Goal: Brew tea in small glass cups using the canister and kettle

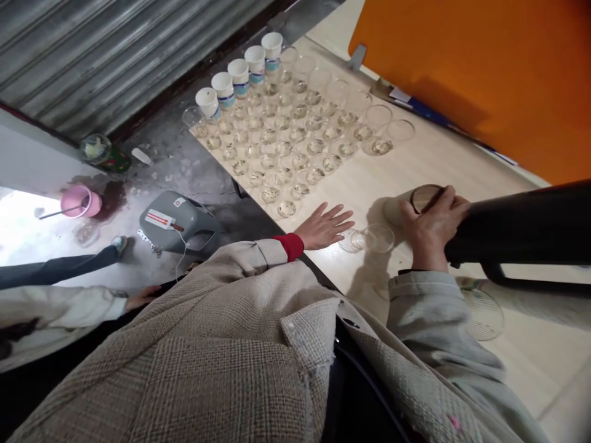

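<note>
My left hand (325, 227) lies with its fingers spread just above the pale table (369, 172), beside a clear plastic cup (379, 239) that looks stacked with others. My right hand (436, 218) is curled round the rim of a pale cylindrical container (397, 212) with a round mouth; the palm hides part of it. Several rows of clear cups (300, 161) stand beyond my left hand, with small dark or yellowish bits in their bottoms. Along the far left edge is a line of white-and-blue paper cups (238, 75).
A black cylinder with a handle (521, 227) juts in from the right, near another clear cup (482, 314). An orange panel (471, 80) borders the table's back. On the floor are a grey stool (168, 215), a pink bucket (80, 202) and a co-worker's leg (64, 266).
</note>
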`<state>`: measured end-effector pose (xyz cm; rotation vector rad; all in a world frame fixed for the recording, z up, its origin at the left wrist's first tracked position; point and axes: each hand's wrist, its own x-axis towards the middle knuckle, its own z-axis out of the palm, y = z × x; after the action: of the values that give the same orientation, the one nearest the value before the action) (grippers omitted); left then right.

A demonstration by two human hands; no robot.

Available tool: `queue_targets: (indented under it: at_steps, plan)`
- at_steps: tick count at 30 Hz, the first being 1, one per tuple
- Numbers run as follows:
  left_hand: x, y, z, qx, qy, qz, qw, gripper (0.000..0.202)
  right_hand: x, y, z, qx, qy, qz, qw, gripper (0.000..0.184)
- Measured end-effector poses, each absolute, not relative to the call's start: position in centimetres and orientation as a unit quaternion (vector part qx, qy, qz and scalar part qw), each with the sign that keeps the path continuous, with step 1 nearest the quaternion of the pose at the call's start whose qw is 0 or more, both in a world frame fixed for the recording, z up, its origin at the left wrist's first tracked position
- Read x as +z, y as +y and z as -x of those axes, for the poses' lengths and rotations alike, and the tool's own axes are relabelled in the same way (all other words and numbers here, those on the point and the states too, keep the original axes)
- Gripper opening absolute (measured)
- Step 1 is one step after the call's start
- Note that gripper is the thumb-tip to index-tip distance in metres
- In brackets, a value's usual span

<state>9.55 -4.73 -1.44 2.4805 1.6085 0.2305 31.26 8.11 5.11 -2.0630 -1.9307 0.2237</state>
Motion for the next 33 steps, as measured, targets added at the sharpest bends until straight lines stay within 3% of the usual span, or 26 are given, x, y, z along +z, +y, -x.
queue_targets:
  at_steps: [23, 33]
  plan:
    - [-1.1, -5.3, -9.8, 0.063, 0.545, -0.834, 0.058, 0.055, 3.0, 9.2, -32.5, 0.04, -0.682, 0.712, 0.164, 0.083]
    - [-1.6, -5.1, -9.7, 0.065, 0.542, -0.835, 0.061, 0.057, 4.3, 8.8, -31.6, 0.071, -0.666, 0.727, 0.149, 0.091]
